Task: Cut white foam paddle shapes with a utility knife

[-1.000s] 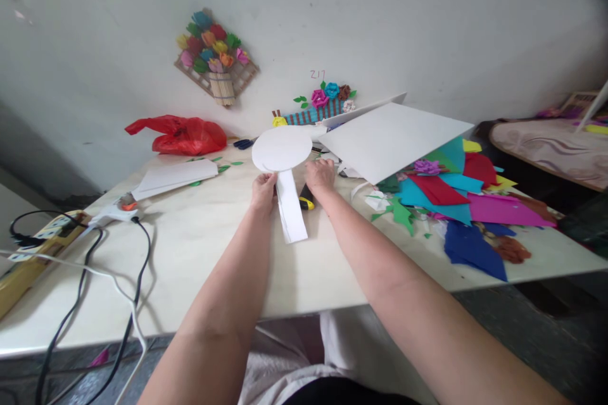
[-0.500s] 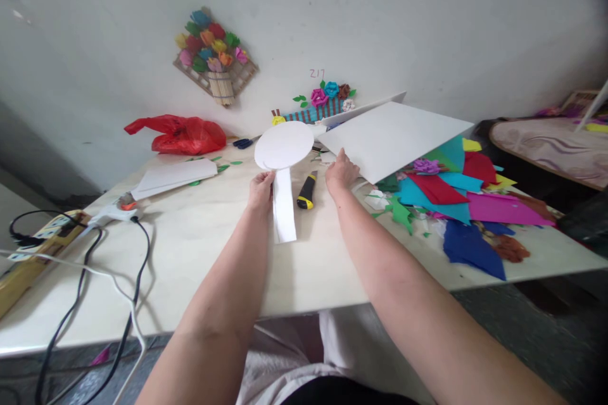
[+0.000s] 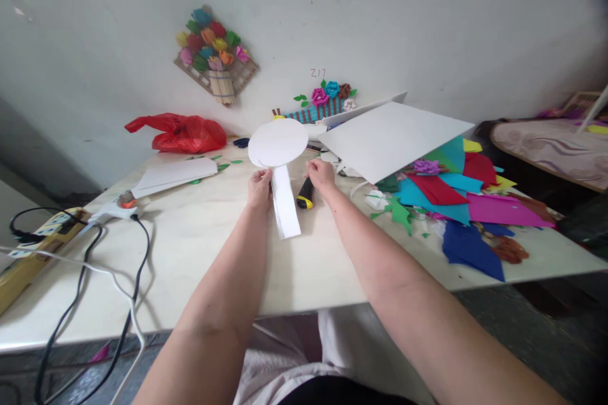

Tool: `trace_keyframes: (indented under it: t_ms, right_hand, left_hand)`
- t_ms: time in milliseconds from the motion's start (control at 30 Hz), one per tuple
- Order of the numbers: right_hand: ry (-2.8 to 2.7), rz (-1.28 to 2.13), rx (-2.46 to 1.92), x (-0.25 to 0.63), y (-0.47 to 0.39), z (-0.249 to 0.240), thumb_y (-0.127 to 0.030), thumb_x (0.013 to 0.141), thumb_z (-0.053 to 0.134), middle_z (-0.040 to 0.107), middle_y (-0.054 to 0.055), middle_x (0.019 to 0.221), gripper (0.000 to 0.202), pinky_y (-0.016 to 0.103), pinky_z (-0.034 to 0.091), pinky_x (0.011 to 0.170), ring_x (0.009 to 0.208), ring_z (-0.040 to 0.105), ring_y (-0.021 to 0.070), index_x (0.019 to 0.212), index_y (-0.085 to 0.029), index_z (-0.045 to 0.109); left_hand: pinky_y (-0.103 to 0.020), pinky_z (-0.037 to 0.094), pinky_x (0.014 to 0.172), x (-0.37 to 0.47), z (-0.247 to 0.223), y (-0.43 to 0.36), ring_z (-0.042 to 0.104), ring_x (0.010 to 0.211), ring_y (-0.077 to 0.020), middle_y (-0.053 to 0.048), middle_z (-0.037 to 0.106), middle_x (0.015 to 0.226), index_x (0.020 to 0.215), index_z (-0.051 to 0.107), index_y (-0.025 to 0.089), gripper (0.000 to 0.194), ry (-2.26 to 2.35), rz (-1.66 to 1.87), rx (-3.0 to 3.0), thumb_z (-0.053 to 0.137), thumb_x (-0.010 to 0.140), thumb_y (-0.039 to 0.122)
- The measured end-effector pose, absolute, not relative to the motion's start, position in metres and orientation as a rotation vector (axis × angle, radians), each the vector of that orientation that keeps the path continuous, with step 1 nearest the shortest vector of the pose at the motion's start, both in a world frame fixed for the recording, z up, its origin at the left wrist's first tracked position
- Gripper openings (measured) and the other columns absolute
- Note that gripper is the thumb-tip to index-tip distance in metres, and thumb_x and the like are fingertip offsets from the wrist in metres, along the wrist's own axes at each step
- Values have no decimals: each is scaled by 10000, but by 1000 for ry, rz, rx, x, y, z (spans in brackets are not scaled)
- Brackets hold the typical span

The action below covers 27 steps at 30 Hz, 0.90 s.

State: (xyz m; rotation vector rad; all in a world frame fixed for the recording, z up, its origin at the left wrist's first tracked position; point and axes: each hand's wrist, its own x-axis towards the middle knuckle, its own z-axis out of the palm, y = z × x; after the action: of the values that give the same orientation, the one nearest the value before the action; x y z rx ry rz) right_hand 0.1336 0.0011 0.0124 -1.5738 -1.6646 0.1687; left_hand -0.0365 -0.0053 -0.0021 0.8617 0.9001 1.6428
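Note:
My left hand (image 3: 260, 187) is closed, pinching a white paddle-shaped board cutout (image 3: 278, 142) where its round top meets the straight handle strip. The cutout is held just over the table, and its handle edge looks layered. My right hand (image 3: 321, 176) has its fingers curled together at the upper end of a black and yellow utility knife (image 3: 305, 195). The hand hides that end of the knife, which lies on the table. Whether the fingers grip it or anything else cannot be made out. Behind the right hand rests a large white board (image 3: 396, 139).
Coloured paper scraps (image 3: 456, 196) are piled on the right. White sheets (image 3: 175, 176) and a red plastic bag (image 3: 187, 134) lie at the left, with a power strip (image 3: 52, 231) and cables beyond. Paper flower decorations (image 3: 213, 50) hang on the wall.
My right hand has drawn left from the large board's edge to the utility knife, its fingers now curled. The cutout has shifted slightly left at its top and tilted a little.

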Motion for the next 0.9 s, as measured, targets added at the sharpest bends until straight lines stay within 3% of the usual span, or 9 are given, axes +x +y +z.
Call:
trace_keyframes:
  t_ms: [167,267,467,767,900]
  right_hand:
    - [-1634,732,-1327,116,-3,17,-307,875,482,726,21,733,295,229,460,598,545,572,116,866,-164,740]
    - [-1666,865,-1250,107,-6,18,-285,827,569,726,8,728,231,237,496,654,617,621,124,886,-172,762]
    - [-1483,961,-1219,95,-7,17,-149,782,607,742,27,790,208,252,534,660,655,646,129,917,-156,764]
    - [-1443,827,-1255,95,4,11,-152,811,579,749,52,894,227,249,531,740,794,682,138,972,-161,738]
    - [-1529,722,-1179,96,-5,18,-251,880,512,742,47,807,275,252,524,754,769,680,147,1029,-147,719]
  left_hand:
    - [-201,389,484,-40,-8,2,503,461,-74,85,514,537,743,510,198,452,968,1732,849,815,589,493]
    - [-195,382,480,-41,-10,5,526,482,-81,79,534,567,779,504,205,476,980,1739,855,794,596,535]
    - [-195,418,491,-39,-6,-1,550,493,-86,69,574,598,859,525,209,517,937,1720,895,800,586,551]
    - [-238,448,444,-38,-7,-6,536,454,-117,8,586,537,697,589,159,492,971,1459,1073,848,523,539]
    - [-227,438,441,-41,-4,-5,521,450,-110,15,566,519,699,579,161,403,879,1519,930,824,612,469]
